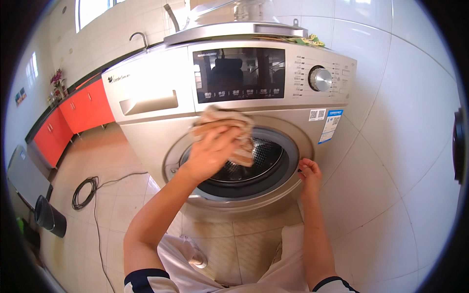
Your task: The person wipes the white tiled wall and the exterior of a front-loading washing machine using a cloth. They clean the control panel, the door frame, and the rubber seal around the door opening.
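Observation:
A silver front-loading washing machine (pixel 154 135) stands before me, its round opening uncovered and the perforated metal drum (pixel 269 152) showing inside. My left hand (pixel 214 150) holds a striped brown-and-white cloth (pixel 223 117) against the upper left of the opening's rim; hand and cloth are slightly blurred. At the right side of the rim, my right hand (pixel 310 174) has its fingertips on the edge of the opening, with a small dark thing by them that I cannot make out. Above are the dark display panel (pixel 240 75) and the round dial (pixel 321 79).
White tiled wall (pixel 373 154) rises close on the right. A green-and-yellow cloth (pixel 311 40) lies on top of the machine. On the floor to the left are a coiled black cable (pixel 85 193) and a black bucket (pixel 51 216). Red cabinets (pixel 86 106) stand farther back.

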The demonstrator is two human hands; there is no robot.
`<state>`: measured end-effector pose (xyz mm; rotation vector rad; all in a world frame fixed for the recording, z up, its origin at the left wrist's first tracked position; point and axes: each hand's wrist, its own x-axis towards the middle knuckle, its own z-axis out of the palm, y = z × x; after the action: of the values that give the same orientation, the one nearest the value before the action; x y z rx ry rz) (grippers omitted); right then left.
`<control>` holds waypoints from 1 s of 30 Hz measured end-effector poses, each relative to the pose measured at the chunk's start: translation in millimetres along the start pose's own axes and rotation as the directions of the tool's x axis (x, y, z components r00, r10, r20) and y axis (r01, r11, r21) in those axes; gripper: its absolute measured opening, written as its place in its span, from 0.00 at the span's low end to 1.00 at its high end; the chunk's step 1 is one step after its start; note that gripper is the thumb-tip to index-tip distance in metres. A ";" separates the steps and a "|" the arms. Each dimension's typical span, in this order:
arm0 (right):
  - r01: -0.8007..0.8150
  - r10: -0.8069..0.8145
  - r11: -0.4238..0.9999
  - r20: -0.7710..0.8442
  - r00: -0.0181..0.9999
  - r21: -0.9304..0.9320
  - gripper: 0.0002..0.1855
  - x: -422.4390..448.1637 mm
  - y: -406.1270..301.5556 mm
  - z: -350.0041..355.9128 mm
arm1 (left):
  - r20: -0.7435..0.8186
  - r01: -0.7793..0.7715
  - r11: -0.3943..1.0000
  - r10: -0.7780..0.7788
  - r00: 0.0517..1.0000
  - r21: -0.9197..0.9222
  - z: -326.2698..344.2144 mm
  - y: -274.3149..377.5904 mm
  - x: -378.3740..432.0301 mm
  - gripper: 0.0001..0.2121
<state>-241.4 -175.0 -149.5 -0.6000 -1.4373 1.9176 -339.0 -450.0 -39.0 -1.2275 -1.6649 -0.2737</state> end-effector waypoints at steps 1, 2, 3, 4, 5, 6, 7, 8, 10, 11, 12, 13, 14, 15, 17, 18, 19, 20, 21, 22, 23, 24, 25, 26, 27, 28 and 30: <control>-0.002 0.003 0.999 0.035 0.999 -0.034 0.08 -1.2 0.5 -3.7 | -0.024 0.087 0.996 -0.086 0.996 0.025 -7.3 -2.6 -18.1 0.13; -0.005 0.009 0.998 0.078 0.997 -0.062 0.08 -3.6 2.0 -4.5 | -0.080 0.169 0.983 -0.163 0.983 0.073 -12.8 -4.1 -37.6 0.12; -0.004 0.015 0.996 0.121 0.992 -0.084 0.09 -5.5 3.7 -4.6 | -0.140 0.246 0.962 -0.229 0.963 0.120 -15.0 -4.6 -58.0 0.12; -0.003 0.015 0.996 0.135 0.991 -0.089 0.09 -6.9 3.7 -3.1 | -0.143 0.340 0.930 -0.321 0.936 0.139 -19.7 -2.5 -77.6 0.11; -0.003 0.017 0.995 0.147 0.989 -0.096 0.09 -8.5 5.3 -2.0 | -0.149 0.432 0.889 -0.411 0.899 0.155 -22.1 1.6 -98.1 0.11; -0.006 0.022 0.995 0.160 0.987 -0.102 0.09 -12.0 6.8 -1.1 | -0.161 0.490 0.863 -0.469 0.868 0.123 -25.2 6.4 -116.9 0.10; -0.008 0.024 0.995 0.160 0.987 -0.099 0.09 -13.6 6.0 0.2 | -0.179 0.547 0.832 -0.527 0.831 0.087 -27.6 11.3 -130.8 0.10; -0.011 0.027 0.995 0.161 0.987 -0.096 0.08 -15.2 5.1 1.8 | -0.194 0.601 0.798 -0.582 0.790 0.052 -29.9 11.7 -140.2 0.10; 0.079 -0.067 0.994 0.155 0.986 -0.070 0.08 -12.2 10.1 1.7 | -0.246 0.617 0.783 -0.616 0.749 -0.083 -40.7 14.0 -117.8 0.10; 0.173 -0.164 0.984 0.144 0.976 -0.051 0.07 -5.7 18.0 -1.2 | -0.267 0.617 0.772 -0.634 0.726 -0.155 -45.5 18.0 -98.4 0.10; 0.261 -0.254 0.964 0.133 0.958 -0.043 0.07 -2.7 24.0 -3.3 | -0.248 0.556 0.825 -0.562 0.789 -0.101 -49.1 24.7 -72.1 0.10; 0.270 -0.263 0.963 0.164 0.951 -0.018 0.07 -5.8 24.6 0.2 | -0.300 0.435 0.897 -0.436 0.848 -0.075 -48.6 33.8 -42.3 0.09; 0.277 -0.272 0.961 0.202 0.941 0.004 0.07 -10.2 22.1 4.5 | -0.247 0.293 0.949 -0.314 0.917 -0.118 -47.5 37.3 -18.0 0.08; 0.284 -0.281 0.958 0.240 0.929 0.020 0.08 -13.3 20.8 7.6 | -0.229 0.200 0.969 -0.229 0.946 -0.145 -38.3 43.1 3.9 0.08; 0.319 -0.311 0.948 0.248 0.918 0.007 0.09 -22.1 26.2 26.1 | -0.166 0.081 0.984 -0.107 0.980 -0.158 -13.9 36.2 28.0 0.09; 0.342 -0.331 0.940 0.240 0.913 -0.005 0.10 -24.5 25.5 31.8 | -0.139 0.072 0.987 -0.093 0.986 -0.147 -5.6 25.6 24.6 0.09; 0.359 -0.350 0.933 0.219 0.911 -0.005 0.10 -26.4 22.9 35.9 | -0.110 0.059 0.988 -0.075 0.991 -0.143 4.0 17.5 22.0 0.09; 0.377 -0.369 0.926 0.199 0.908 -0.006 0.10 -28.5 19.7 40.0 | -0.082 0.046 0.989 -0.058 0.995 -0.139 12.5 12.3 17.6 0.09; 0.394 -0.387 0.919 0.161 0.908 -0.014 0.10 -25.8 18.7 38.2 | -0.102 0.057 0.994 -0.066 0.993 -0.096 17.5 9.6 14.4 0.09; 0.368 -0.361 0.930 0.169 0.917 -0.007 0.11 -27.9 19.9 38.2 | -0.098 0.075 0.996 -0.079 0.992 -0.046 11.1 6.6 1.5 0.09; 0.341 -0.335 0.940 0.178 0.925 -0.002 0.11 -28.4 18.5 40.4 | -0.095 0.093 0.996 -0.092 0.991 0.003 5.8 3.0 -12.4 0.09; 0.314 -0.307 0.949 0.195 0.932 -0.004 0.11 -30.6 17.3 41.8 | -0.107 0.154 0.988 -0.151 0.983 0.017 3.2 0.1 -29.7 0.09; 0.301 -0.291 0.954 0.240 0.926 -0.004 0.11 -34.2 15.0 43.2 | -0.123 0.209 0.977 -0.204 0.971 0.033 2.0 -3.2 -45.5 0.09; 0.288 -0.275 0.958 0.285 0.918 -0.004 0.11 -39.6 13.6 45.3 | -0.161 0.286 0.956 -0.273 0.948 0.059 0.4 -4.7 -64.6 0.10; 0.276 -0.260 0.961 0.333 0.907 -0.001 0.10 -43.4 14.1 46.8 | -0.204 0.361 0.928 -0.338 0.919 0.087 -2.5 -3.1 -84.0 0.11; 0.278 -0.257 0.961 0.355 0.899 -0.008 0.10 -43.3 16.5 46.4 | -0.238 0.456 0.887 -0.429 0.872 0.071 -3.9 1.7 -99.0 0.11; 0.282 -0.254 0.959 0.400 0.880 -0.010 0.10 -44.5 22.8 48.8 | -0.304 0.623 0.781 -0.585 0.752 0.038 -8.4 16.0 -126.1 0.11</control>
<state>-250.6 -243.7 -158.2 -0.0254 -1.7382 1.8357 -324.0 -522.4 -142.8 -0.4737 -1.7552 -0.6874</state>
